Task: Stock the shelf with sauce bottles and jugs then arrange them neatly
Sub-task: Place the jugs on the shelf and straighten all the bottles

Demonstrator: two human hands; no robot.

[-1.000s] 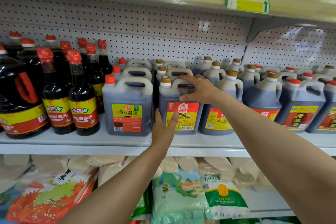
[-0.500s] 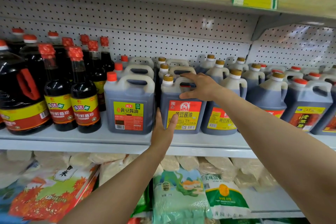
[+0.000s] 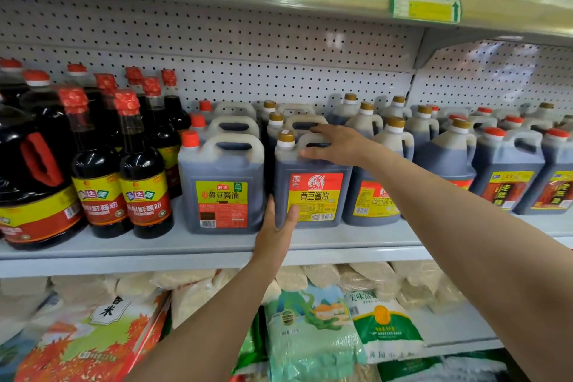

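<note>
Head view. Grey metal shelf (image 3: pixel 356 242), front edge, centre: translucent plastic soy-sauce jug with gold cap and red-yellow label (image 3: pixel 313 189), upright. Left hand (image 3: pixel 276 232) at its lower left corner, fingers straight, thumb on label. Right hand (image 3: pixel 338 146) over its handle, fingers spread. Just beside, left: red-capped jug with yellow-green label (image 3: pixel 221 192).

Two bare arms reach up and forward. The left arm comes up from the bottom middle. The left hand (image 3: pixel 277 232) is flat and stands up on its side, with straight fingers pointing up and the thumb spread out to the right. The right arm comes in from the right side, going up and to the left. The right hand (image 3: pixel 336 145) faces palm down, with its fingers spread and a little bent.
</note>
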